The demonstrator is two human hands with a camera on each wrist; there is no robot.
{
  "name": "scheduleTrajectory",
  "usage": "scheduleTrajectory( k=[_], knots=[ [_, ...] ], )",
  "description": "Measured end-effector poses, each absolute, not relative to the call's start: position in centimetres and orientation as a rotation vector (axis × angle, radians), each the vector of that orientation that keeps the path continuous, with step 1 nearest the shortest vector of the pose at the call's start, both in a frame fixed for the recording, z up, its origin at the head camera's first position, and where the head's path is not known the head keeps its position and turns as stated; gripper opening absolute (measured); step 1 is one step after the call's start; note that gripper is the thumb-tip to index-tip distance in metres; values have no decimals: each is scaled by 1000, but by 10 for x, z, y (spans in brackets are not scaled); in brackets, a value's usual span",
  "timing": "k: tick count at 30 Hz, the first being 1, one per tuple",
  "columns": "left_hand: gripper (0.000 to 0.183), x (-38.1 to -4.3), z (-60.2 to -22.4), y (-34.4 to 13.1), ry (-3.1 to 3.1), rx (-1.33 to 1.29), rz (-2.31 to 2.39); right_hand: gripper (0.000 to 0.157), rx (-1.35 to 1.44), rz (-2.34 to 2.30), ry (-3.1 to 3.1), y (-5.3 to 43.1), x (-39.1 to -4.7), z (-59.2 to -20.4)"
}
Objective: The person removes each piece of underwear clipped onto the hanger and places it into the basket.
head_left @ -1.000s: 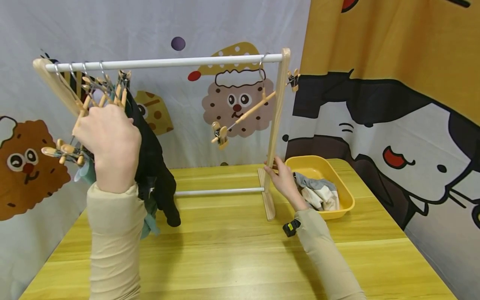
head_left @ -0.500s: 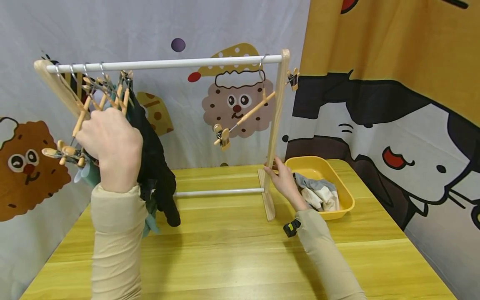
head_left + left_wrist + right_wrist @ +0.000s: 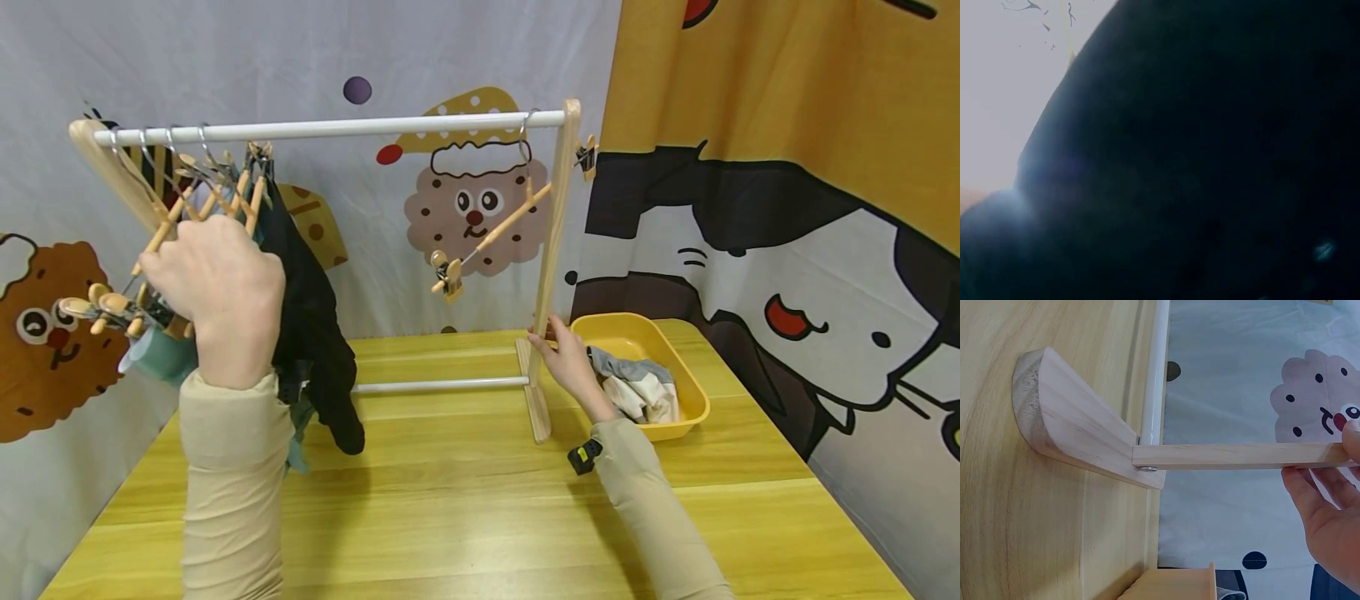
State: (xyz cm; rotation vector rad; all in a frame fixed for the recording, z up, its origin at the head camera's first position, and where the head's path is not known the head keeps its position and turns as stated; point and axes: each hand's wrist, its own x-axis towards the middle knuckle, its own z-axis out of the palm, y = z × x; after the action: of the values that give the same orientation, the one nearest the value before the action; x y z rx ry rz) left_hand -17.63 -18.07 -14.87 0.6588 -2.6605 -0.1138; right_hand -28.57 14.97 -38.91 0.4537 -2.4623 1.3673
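Observation:
My left hand (image 3: pixel 217 292) grips the bunched wooden clip hangers (image 3: pixel 247 196) at the left of the rack, its fingertips hidden from the head view. Black clothing (image 3: pixel 311 358) and a pale green piece (image 3: pixel 161 354) hang from them. The left wrist view is mostly filled by dark cloth (image 3: pixel 1210 137). My right hand (image 3: pixel 1329 512) holds the right wooden post (image 3: pixel 1235 456) of the clothes rack low down, thumb on one side and fingers on the other. Farther up that end, a bare clip hanger (image 3: pixel 502 225) hangs from the white rail (image 3: pixel 337 127).
A yellow basin (image 3: pixel 693 392) with grey and cream cloth (image 3: pixel 637 383) inside stands right of the rack. The rack's wooden foot (image 3: pixel 1079 415) rests on the wooden table (image 3: pixel 450 517). A printed curtain (image 3: pixel 390 50) hangs close behind.
The hangers' clip ends and the pale green piece at my left hand have swung slightly left and down. My right hand keeps its place on the post.

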Motion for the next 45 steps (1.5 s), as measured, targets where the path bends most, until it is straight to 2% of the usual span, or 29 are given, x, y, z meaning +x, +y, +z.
scheduleTrajectory(
  k=[7, 31, 39, 45],
  knots=[
    [24, -174, -149, -179, -2641, 616, -105, 35, 452, 1377, -2464, 150, -285, -389],
    [22, -166, -146, -169, -2510, 547, -126, 36, 467, 1343, -2458, 150, -285, -391],
    [29, -161, -147, -163, -2487, 525, -86, 32, 464, 1350, -2469, 151, -285, -391],
    [37, -154, -154, -157, -2431, 485, -72, 37, 444, 1336, -2494, 152, -286, -392]
  ],
)
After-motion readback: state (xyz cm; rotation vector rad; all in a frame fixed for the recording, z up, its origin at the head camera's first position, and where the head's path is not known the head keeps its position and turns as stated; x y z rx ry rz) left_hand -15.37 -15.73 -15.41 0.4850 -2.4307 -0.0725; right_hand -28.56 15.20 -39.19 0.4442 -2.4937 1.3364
